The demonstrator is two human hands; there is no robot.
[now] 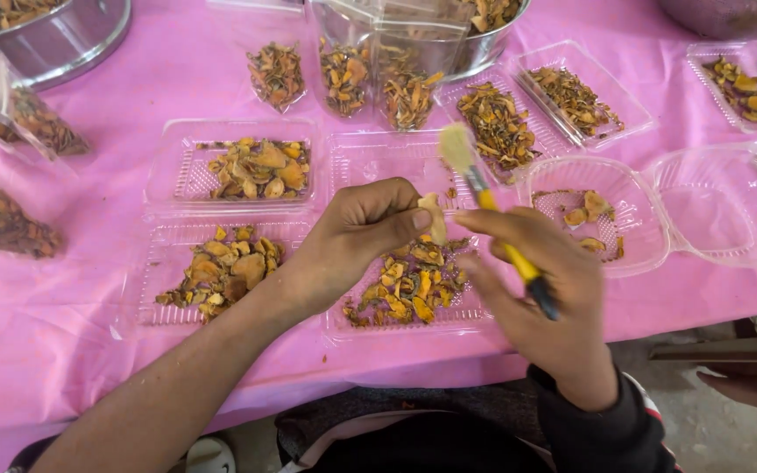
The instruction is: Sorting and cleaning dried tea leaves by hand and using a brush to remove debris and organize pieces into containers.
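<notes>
Right hand [547,302] grips a yellow-handled brush [492,210]; left hand [357,236] pinches one pale dried slice [434,217] above a part-filled clamshell tray [343,322]; the round container [650,250] at right looks nearly empty

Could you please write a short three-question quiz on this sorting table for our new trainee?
1. True or false: the right hand holds a brush with a yellow handle.
2. What does the left hand pinch between thumb and fingers: (a) a pale dried slice, (b) a metal spoon, (c) a plastic bag?
3. What colour is the cloth that covers the table?

Key
1. True; its bristle tip points away from the person.
2. (a); it is held over a clear tray of dried orange-brown pieces.
3. Pink.
</notes>
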